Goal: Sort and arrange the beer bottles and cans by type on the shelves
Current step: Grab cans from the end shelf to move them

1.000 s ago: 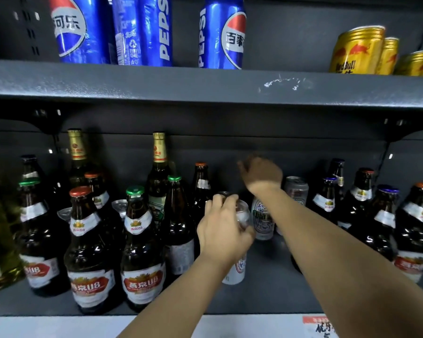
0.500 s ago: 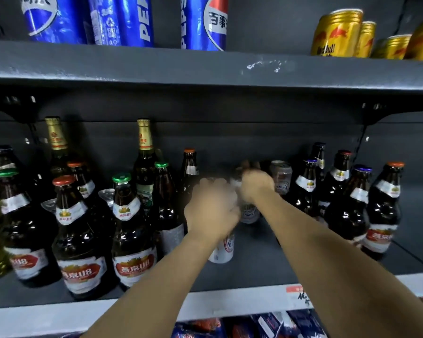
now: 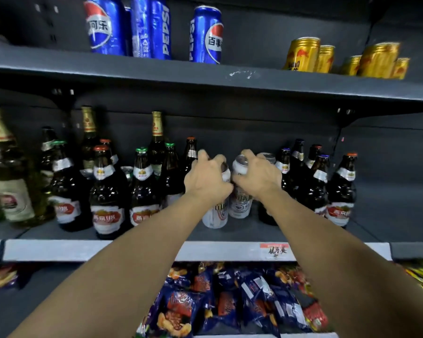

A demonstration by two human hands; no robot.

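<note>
I have both hands up at the middle shelf [image 3: 230, 234], each wrapped around the top of a white beer can. My left hand [image 3: 206, 178] grasps the left white can [image 3: 215, 215], fingers curled over its rim; my right hand [image 3: 258, 176] grasps the right white can [image 3: 239, 203] the same way, thumb side toward the left one. The two cans stand upright, touching or just about, near the middle of the shelf and a little back from its front edge. A third silver can [image 3: 268, 157] sits behind my right hand, toward the back wall.

To the left of the cans stands a crowd of dark U8 beer bottles [image 3: 106, 191] with red labels, reaching to the left end of the shelf, with two taller gold-foil bottles [image 3: 157, 140] behind them and a pale green bottle [image 3: 4, 176] at the far left. To the right is a smaller group of dark bottles [image 3: 341, 189] with blue and orange caps.

On the upper shelf [image 3: 205, 76] are blue Pepsi cans [image 3: 205, 35] at the left and middle, and gold Red Bull cans [image 3: 302, 54] toward the right. Below, blue snack bags [image 3: 205, 298] fill the lower shelf.
</note>
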